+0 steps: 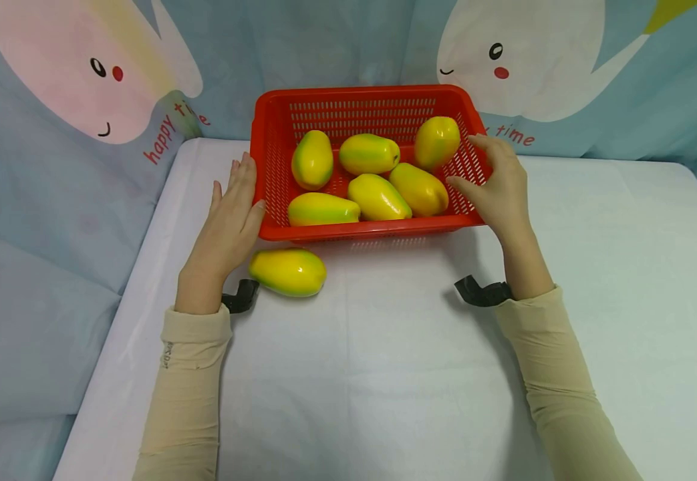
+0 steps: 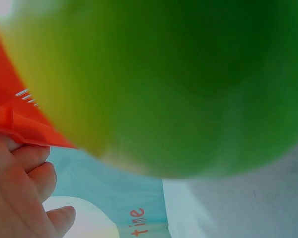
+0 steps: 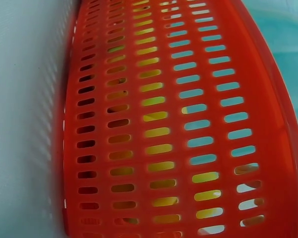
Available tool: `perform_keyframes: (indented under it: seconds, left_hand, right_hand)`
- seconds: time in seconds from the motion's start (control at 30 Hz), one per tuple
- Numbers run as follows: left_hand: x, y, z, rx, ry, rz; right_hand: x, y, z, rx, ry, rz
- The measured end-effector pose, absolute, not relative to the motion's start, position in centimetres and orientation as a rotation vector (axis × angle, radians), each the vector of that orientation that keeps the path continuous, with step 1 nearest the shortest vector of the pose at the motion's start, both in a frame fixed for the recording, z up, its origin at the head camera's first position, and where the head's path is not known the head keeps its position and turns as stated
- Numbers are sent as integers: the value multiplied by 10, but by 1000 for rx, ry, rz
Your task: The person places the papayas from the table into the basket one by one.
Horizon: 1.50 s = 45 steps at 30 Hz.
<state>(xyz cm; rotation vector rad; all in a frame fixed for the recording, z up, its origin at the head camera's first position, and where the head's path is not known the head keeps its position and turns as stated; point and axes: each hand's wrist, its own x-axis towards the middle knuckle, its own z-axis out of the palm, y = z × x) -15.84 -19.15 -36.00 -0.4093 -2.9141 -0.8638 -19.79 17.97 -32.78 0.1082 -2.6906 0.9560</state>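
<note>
A red plastic basket (image 1: 363, 228) with slotted walls holds several yellow-green papayas (image 1: 369, 153). My left hand (image 1: 228, 220) lies along the basket's left side, with its fingers fairly straight against the rim. At the right rim my right hand (image 1: 504, 187) rests with its fingertips on the edge. Its thumb reaches over the inside, and a gap shows between thumb and fingers. One more papaya (image 1: 288, 272) lies outside, in front of the basket's left corner and beside my left wrist. That papaya (image 2: 188, 89) fills much of the left wrist view. The right wrist view shows only the slotted basket wall (image 3: 179, 124), not the hand.
A white cloth (image 1: 378, 361) covers the table. Behind it hangs a blue curtain (image 1: 324, 40) with whale prints, close to the basket's back rim. Black camera mounts (image 1: 483, 292) stick out at both wrists.
</note>
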Motion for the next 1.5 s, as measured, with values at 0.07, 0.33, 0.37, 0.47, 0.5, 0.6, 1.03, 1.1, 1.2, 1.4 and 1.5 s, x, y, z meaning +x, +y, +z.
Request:
perform_keyframes:
  seconds: [0.07, 0.33, 0.37, 0.47, 0.5, 0.6, 1.03, 1.1, 1.2, 1.4, 1.5]
  left_hand:
    - [-158, -192, -360, -407, -2914, -865]
    - [-158, -195, -360, -407, -2905, -861]
    - [-158, -195, -360, -405, -2905, -857]
    - [-158, -196, -360, -402, -2907, -855]
    - [-158, -196, -359, -404, -2905, -856]
    - [-158, -197, -359, -406, -2903, -858]
    - [-158, -198, -356, -416, -2901, -859]
    - [-158, -197, -357, -421, -2902, -865]
    - [-159, -196, -359, -425, -2908, -866]
    - [-159, -194, -361, -415, -2918, -850]
    - [-158, -194, -361, -413, -2917, -851]
  right_hand:
    - [-198, 179, -327, 106, -2692, 967]
    - [-198, 178, -324, 100, -2663, 1057]
    - [-198, 177, -323, 93, -2661, 1071]
    - [-198, 177, -322, 77, -2655, 1113]
    - [-198, 178, -322, 75, -2652, 1128]
    - [-198, 178, -321, 80, -2632, 1188]
    - [-183, 164, -311, 231, -2551, 1443]
    - [-179, 160, -309, 287, -2527, 1506]
    - [-170, 155, -306, 396, -2487, 1607]
    - [-152, 142, -307, 659, -2337, 1831]
    - [-144, 135, -310, 784, -2319, 1868]
